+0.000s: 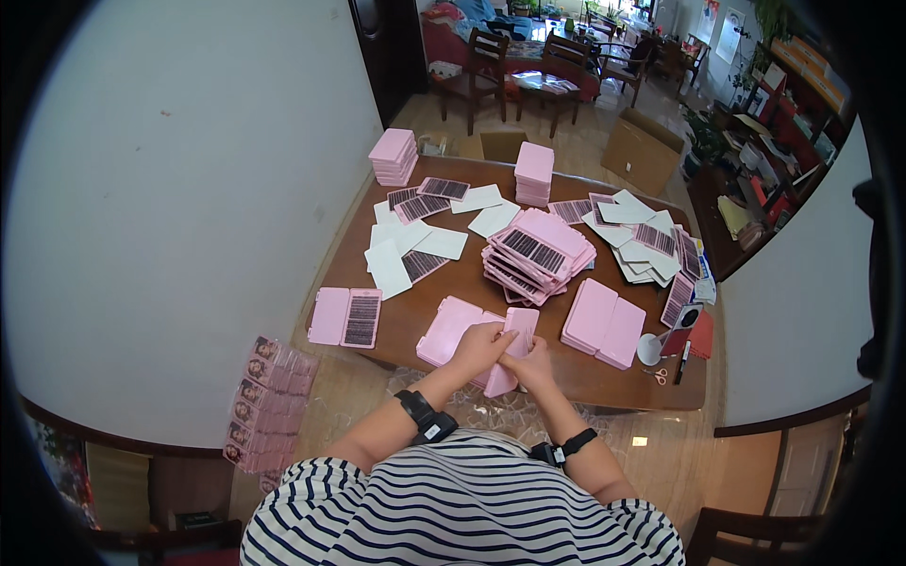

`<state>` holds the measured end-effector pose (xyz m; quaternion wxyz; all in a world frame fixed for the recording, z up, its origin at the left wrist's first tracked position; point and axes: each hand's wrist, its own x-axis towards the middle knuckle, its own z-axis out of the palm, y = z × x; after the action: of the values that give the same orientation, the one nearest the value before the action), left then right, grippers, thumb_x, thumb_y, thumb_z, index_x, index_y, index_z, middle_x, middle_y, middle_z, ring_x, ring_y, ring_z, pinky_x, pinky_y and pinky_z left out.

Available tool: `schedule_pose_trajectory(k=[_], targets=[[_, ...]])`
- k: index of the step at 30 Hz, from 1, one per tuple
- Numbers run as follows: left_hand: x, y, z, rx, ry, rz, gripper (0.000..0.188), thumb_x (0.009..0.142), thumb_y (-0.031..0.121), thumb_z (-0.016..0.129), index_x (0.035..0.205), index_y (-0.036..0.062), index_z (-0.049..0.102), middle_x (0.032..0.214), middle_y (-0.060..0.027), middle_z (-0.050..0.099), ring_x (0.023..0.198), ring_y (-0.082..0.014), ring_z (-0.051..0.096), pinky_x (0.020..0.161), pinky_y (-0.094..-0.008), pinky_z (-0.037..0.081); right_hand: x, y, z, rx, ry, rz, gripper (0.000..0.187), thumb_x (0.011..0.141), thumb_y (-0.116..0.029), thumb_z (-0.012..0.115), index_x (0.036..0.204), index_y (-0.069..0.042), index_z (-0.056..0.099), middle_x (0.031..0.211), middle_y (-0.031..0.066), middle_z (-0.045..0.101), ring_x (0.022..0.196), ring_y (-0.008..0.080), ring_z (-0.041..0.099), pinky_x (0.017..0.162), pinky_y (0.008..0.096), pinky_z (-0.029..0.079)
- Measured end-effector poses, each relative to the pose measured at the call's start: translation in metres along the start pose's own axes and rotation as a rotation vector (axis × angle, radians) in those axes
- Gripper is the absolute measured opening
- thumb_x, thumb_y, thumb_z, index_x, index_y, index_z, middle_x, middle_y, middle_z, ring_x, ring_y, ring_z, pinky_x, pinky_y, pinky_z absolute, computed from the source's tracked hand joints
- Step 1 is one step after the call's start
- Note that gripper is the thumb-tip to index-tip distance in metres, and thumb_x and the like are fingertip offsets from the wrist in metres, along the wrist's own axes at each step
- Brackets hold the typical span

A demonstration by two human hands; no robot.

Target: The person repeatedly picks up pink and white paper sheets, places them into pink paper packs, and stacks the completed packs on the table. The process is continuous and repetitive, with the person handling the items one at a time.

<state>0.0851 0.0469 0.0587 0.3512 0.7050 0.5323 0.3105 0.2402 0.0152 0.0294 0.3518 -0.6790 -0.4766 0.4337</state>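
Observation:
At the near edge of the table, my left hand (pixel 483 347) and my right hand (pixel 530 366) come together on a flat pink piece (pixel 523 323), with fingers closed on it. The hands hide part of it, so I cannot tell whether it is a loose panel or a case lid. Just left of and beneath them lie open pink cases (pixel 445 330). Further left is an open pink case (pixel 330 316) with a sheet of dark rows (pixel 361 319) in one half. More open pink cases (pixel 604 325) are stacked to the right of my hands.
Beyond my hands rises a pile of pink cases (pixel 564 236) with dark-striped sheets. White cards (pixel 441 242) spread at left, more white cards (pixel 644 253) at right. Two pink stacks (pixel 394 156) (pixel 535 170) stand far back. Scissors (pixel 658 376) and a marker (pixel 682 363) lie at right.

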Motion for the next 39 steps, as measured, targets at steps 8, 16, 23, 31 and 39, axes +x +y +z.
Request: schedule_pose_trajectory(k=[8, 16, 23, 31, 39], targets=[[0.012, -0.019, -0.007, -0.651, -0.167, -0.310, 0.038, 0.099, 0.034, 0.059, 0.087, -0.0006, 0.068, 0.065, -0.0136, 0.062, 0.064, -0.0160, 0.062, 0.060, -0.0383, 0.047, 0.012, -0.001, 0.009, 0.064, 0.135, 0.012, 0.098, 0.061, -0.047, 0.093, 0.125, 0.011, 0.047, 0.116, 0.0238, 0.065, 0.103, 0.0288, 0.067, 0.087, 0.0365, 0.055], [-0.016, -0.035, -0.020, 0.024, -0.257, 0.047, 0.032, 0.100, 0.028, 0.056, 0.096, -0.0010, 0.068, 0.068, -0.0157, 0.063, 0.062, -0.0231, 0.062, 0.063, -0.0385, 0.048, 0.030, -0.012, 0.027, 0.411, 0.206, 0.083, 0.053, 0.077, -0.032, 0.088, 0.107, 0.006, 0.064, 0.082, 0.0060, 0.066, 0.056, 0.0096, 0.055, 0.046, 0.0250, 0.039], [-0.038, -0.095, -0.044, -0.507, -0.144, -0.226, 0.028, 0.101, 0.027, 0.055, 0.099, 0.0019, 0.067, 0.082, -0.0230, 0.064, 0.070, -0.0358, 0.062, 0.067, -0.0392, 0.050, 0.028, 0.006, 0.011, 0.519, -0.108, 0.299, 0.073, 0.076, -0.036, 0.086, 0.128, 0.007, 0.057, 0.100, 0.0114, 0.068, 0.081, 0.0202, 0.062, 0.071, 0.0304, 0.047], [-0.037, -0.085, -0.058, 0.040, -0.182, 0.022, 0.026, 0.100, 0.025, 0.056, 0.099, 0.0029, 0.068, 0.082, -0.0227, 0.065, 0.073, -0.0368, 0.065, 0.066, -0.0399, 0.050, 0.041, 0.017, 0.079, 0.177, -0.036, 0.181, 0.126, 0.064, -0.052, 0.090, 0.151, 0.013, 0.026, 0.141, 0.0304, 0.052, 0.127, 0.0350, 0.057, 0.104, 0.0376, 0.048], [-0.032, -0.138, -0.067, -0.215, -0.154, -0.254, 0.028, 0.103, 0.022, 0.052, 0.112, 0.0019, 0.070, 0.088, -0.0133, 0.073, 0.081, -0.0229, 0.071, 0.072, -0.0365, 0.053, 0.046, 0.006, 0.070, 0.673, -0.303, 0.315, 0.059, 0.087, -0.025, 0.076, 0.131, 0.000, 0.047, 0.087, 0.0023, 0.062, 0.053, 0.0055, 0.047, 0.045, 0.0200, 0.037]])
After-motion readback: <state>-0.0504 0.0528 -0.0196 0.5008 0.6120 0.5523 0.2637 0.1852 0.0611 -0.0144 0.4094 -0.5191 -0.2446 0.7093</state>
